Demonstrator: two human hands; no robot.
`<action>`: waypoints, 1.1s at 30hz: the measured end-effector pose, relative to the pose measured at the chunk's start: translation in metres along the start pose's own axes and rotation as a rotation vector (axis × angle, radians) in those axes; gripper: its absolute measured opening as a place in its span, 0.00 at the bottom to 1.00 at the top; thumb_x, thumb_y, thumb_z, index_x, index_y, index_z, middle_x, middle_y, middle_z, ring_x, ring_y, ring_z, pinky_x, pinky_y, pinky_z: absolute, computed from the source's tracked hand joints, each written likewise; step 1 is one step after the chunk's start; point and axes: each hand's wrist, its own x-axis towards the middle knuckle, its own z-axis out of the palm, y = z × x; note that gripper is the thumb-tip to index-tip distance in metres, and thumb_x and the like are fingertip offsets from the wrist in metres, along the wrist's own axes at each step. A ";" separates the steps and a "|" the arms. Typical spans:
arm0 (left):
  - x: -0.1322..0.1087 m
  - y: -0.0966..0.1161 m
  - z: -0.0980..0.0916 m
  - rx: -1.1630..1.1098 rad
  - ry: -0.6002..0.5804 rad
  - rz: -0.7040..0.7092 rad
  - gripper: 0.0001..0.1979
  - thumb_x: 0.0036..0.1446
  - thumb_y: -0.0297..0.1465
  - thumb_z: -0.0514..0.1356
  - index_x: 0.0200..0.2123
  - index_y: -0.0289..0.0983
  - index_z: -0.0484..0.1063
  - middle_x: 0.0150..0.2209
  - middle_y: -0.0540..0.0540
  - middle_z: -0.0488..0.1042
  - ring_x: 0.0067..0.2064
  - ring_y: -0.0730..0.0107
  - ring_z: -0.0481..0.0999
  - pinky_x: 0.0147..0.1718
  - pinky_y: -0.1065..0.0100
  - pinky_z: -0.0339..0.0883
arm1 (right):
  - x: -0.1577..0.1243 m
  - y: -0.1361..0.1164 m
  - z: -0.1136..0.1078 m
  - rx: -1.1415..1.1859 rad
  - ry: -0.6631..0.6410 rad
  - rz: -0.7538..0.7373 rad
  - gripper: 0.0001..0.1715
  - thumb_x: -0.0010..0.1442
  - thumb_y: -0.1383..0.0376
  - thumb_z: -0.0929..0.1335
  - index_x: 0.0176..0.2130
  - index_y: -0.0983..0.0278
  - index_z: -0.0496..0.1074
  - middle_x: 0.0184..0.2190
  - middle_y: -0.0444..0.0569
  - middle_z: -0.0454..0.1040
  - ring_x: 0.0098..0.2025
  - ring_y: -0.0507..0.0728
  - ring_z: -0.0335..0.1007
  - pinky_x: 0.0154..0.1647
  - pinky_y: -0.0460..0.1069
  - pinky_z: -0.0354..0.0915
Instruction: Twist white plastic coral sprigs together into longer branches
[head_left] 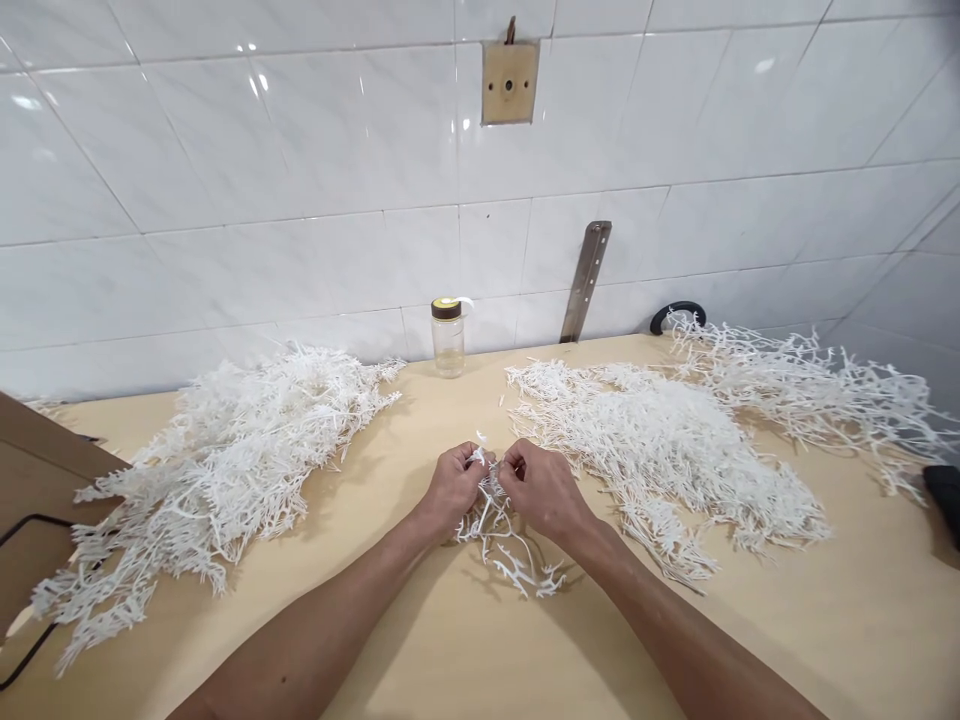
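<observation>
White sprigs (491, 500) lie in head view between and below the hands, trailing toward 5 o'clock. Left hand (454, 485) pinches them between thumb and fingers; right hand (538, 485) curls thumb to forefinger beside them, hold unclear. Jar (448, 345) stands at 11, white heaps at 9 (255, 460) and 3 (675, 450).

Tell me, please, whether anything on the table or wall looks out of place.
A brown stub pokes out above the wall plate, which looks unfinished; a small pale scrap lies loose, apart from the nearby white pile.
</observation>
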 end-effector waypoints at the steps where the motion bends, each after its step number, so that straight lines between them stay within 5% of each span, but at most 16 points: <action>1: 0.000 0.000 0.000 0.036 0.019 0.033 0.11 0.45 0.35 0.65 0.26 0.35 0.67 0.19 0.55 0.64 0.21 0.78 0.62 0.21 0.75 0.56 | 0.001 0.000 0.001 0.017 -0.015 0.021 0.05 0.53 0.69 0.64 0.26 0.62 0.66 0.22 0.44 0.72 0.25 0.54 0.66 0.25 0.47 0.58; 5: 0.003 -0.003 -0.002 0.139 0.074 0.119 0.08 0.45 0.33 0.63 0.25 0.35 0.67 0.21 0.54 0.65 0.23 0.77 0.62 0.23 0.75 0.56 | 0.000 0.001 0.006 0.021 -0.008 0.041 0.06 0.54 0.69 0.63 0.25 0.62 0.65 0.22 0.45 0.71 0.25 0.53 0.66 0.24 0.46 0.57; 9: 0.005 -0.005 -0.005 0.151 0.059 0.106 0.08 0.47 0.33 0.61 0.24 0.36 0.66 0.20 0.55 0.63 0.22 0.78 0.60 0.23 0.75 0.54 | -0.003 0.002 0.014 -0.101 0.107 -0.156 0.08 0.57 0.68 0.62 0.26 0.62 0.64 0.24 0.46 0.70 0.25 0.53 0.63 0.27 0.47 0.57; 15: 0.006 -0.009 -0.006 0.234 0.109 0.204 0.04 0.46 0.29 0.60 0.24 0.36 0.66 0.21 0.54 0.63 0.24 0.76 0.61 0.25 0.75 0.55 | 0.002 0.007 0.019 -0.007 0.039 0.024 0.07 0.55 0.67 0.63 0.25 0.62 0.65 0.22 0.45 0.71 0.25 0.53 0.66 0.26 0.46 0.58; 20: 0.005 -0.007 -0.007 0.217 0.129 0.172 0.05 0.47 0.30 0.59 0.23 0.36 0.65 0.20 0.55 0.62 0.23 0.77 0.59 0.23 0.74 0.55 | -0.001 0.001 0.023 -0.108 0.143 -0.159 0.08 0.58 0.68 0.62 0.27 0.62 0.65 0.25 0.47 0.72 0.25 0.53 0.64 0.27 0.47 0.57; 24: 0.003 -0.008 -0.008 0.221 0.112 0.203 0.06 0.47 0.31 0.60 0.24 0.36 0.65 0.20 0.55 0.62 0.23 0.77 0.60 0.23 0.75 0.55 | 0.001 -0.003 0.020 0.036 0.064 0.047 0.07 0.54 0.67 0.63 0.25 0.62 0.66 0.23 0.45 0.73 0.26 0.54 0.67 0.28 0.47 0.60; 29: 0.002 -0.009 -0.009 0.136 0.063 0.173 0.13 0.52 0.39 0.62 0.26 0.36 0.64 0.19 0.55 0.61 0.21 0.79 0.60 0.21 0.75 0.55 | 0.010 0.014 0.007 0.013 0.124 0.010 0.08 0.55 0.65 0.63 0.26 0.62 0.68 0.22 0.46 0.73 0.25 0.55 0.68 0.28 0.48 0.61; 33: 0.005 -0.009 -0.010 0.019 0.053 0.087 0.18 0.49 0.44 0.65 0.28 0.36 0.65 0.19 0.56 0.63 0.17 0.81 0.59 0.18 0.76 0.54 | 0.015 0.027 -0.009 0.187 0.076 0.149 0.11 0.59 0.59 0.62 0.32 0.63 0.70 0.22 0.43 0.73 0.21 0.53 0.70 0.27 0.47 0.64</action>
